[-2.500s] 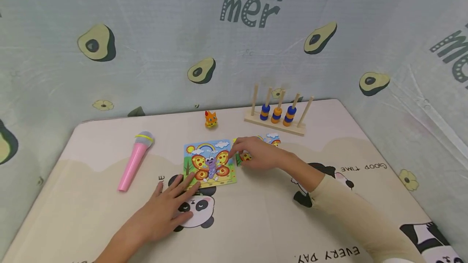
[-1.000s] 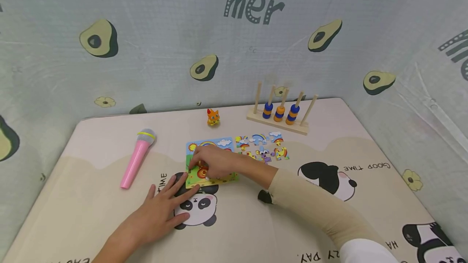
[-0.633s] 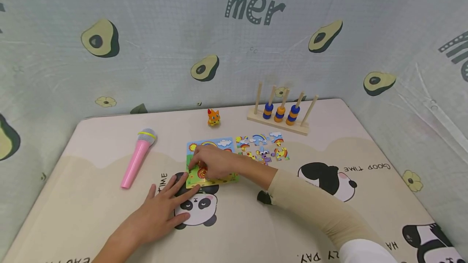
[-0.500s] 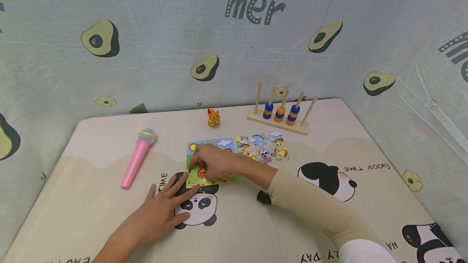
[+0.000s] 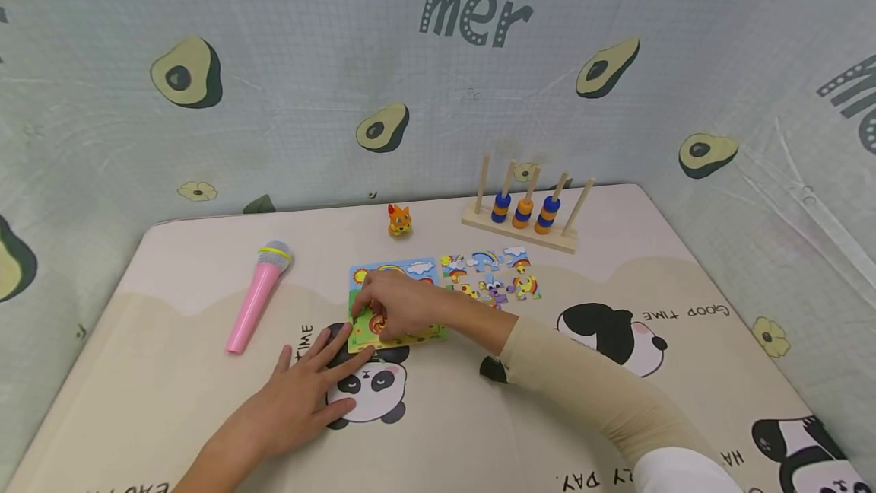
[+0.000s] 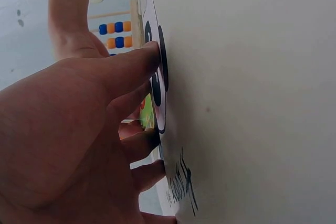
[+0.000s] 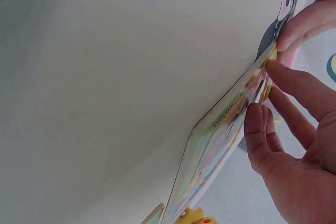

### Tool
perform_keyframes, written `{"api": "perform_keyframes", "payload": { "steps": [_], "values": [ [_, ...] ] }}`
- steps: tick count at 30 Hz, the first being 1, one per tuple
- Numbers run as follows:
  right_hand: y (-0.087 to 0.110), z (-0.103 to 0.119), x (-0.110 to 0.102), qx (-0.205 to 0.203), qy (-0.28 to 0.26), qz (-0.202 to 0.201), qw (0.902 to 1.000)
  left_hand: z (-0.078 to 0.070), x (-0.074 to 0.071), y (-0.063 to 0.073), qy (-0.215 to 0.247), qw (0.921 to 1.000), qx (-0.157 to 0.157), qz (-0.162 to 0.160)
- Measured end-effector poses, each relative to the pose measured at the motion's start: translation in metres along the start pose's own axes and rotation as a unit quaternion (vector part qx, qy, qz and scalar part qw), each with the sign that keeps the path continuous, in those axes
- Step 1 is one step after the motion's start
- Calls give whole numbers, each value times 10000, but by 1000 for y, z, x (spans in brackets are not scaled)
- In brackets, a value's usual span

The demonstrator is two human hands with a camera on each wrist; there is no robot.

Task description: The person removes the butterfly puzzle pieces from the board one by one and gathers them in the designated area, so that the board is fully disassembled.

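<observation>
A square puzzle board [image 5: 359,339] with a butterfly picture lies flat on the table. My left hand [image 5: 301,394] rests palm down with spread fingers, two fingertips at the board's lower left edge. Over the board's left part, my right hand [image 5: 400,306] pinches a puzzle piece [image 7: 258,92] between thumb and fingers, against the board; the head view mostly hides that piece. To the right lie several loose puzzle pieces in rows, among them a rainbow piece [image 5: 485,261], a butterfly-face piece [image 5: 493,290] and a wing piece [image 5: 525,287]. My right forearm covers part of the lower pieces.
A pink toy microphone [image 5: 255,299] lies left of the board. Behind stand a small orange animal figure [image 5: 400,221] and a wooden peg rack [image 5: 520,233] with blue and orange rings. A printed cloth covers the table [image 5: 479,417]; a patterned curtain [image 5: 287,97] hangs behind.
My right hand has moved left from the loose pieces onto the board's left part, uncovering most of them. Over the last second it has barely shifted; my left hand stays at the board's corner.
</observation>
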State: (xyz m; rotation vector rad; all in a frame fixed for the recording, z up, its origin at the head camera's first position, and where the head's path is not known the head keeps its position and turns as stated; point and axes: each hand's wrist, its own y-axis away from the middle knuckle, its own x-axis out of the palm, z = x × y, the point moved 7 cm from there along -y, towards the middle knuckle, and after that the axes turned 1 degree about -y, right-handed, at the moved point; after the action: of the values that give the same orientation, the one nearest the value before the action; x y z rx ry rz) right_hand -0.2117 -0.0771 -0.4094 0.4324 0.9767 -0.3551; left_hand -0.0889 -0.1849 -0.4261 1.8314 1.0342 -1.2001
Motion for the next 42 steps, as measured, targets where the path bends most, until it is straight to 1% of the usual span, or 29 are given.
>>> {"api": "perform_keyframes", "payload": {
  "steps": [7, 14, 18, 20, 24, 29, 34, 39, 42],
  "values": [
    [0, 1, 0, 61, 137, 84, 9999, -1, -1, -1, -8, 10000, 29, -33],
    [0, 1, 0, 132, 189, 149, 9996, -1, 0, -2, 39, 10000, -20, 28],
    [1, 0, 0, 192, 135, 196, 9995, -1, 0, -2, 66, 10000, -19, 43],
    [3, -1, -1, 197, 6, 172, 9997, -1, 0, -2, 70, 10000, -24, 56],
    [10, -5, -5, 183, -182, 57, 9997, 0, 0, -3, 49, 9999, -28, 83],
    [20, -11, -5, 189, -216, 18, 9996, 1, 0, -2, 10, 10000, -6, 87],
    [32, -19, -7, 160, -286, -137, 9994, 2, 2, -3, 57, 9998, -56, 187],
    [46, -29, -11, 338, -380, -199, 9985, 2, 3, -4, 91, 9995, -143, 276],
    [56, -34, -13, 463, -394, -229, 9979, 2, 2, -4, 106, 9995, -165, 241]
  ]
}}
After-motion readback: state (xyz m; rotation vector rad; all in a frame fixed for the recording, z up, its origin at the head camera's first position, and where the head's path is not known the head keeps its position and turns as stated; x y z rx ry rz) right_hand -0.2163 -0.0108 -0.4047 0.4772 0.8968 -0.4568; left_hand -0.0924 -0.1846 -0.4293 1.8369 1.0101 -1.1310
